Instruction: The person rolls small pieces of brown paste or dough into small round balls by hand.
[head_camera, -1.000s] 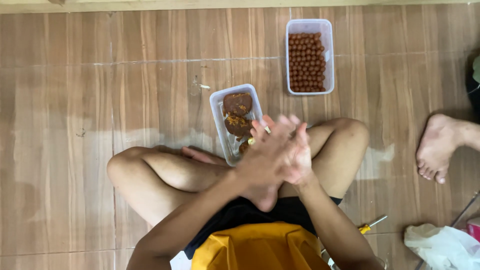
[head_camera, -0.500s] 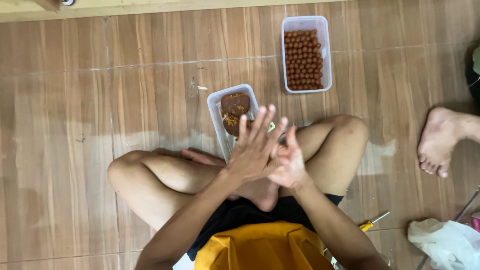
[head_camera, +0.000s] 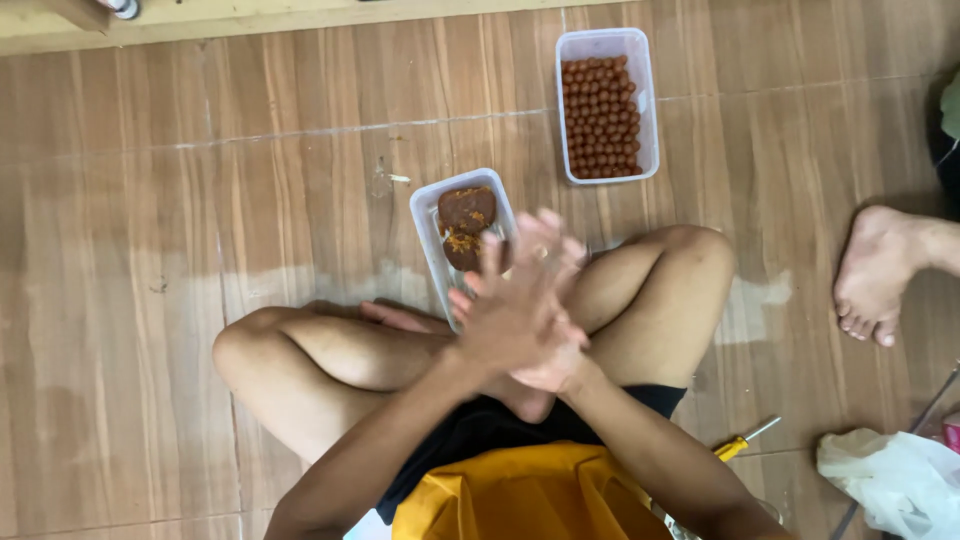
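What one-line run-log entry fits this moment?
left hand pressed on right hand | above dough tub | ball tub beyond

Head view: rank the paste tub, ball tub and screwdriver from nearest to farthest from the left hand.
From the left hand:
1. Paste tub, touching distance, just ahead of the fingers.
2. Screwdriver, floor, behind to the right.
3. Ball tub, far ahead, right.
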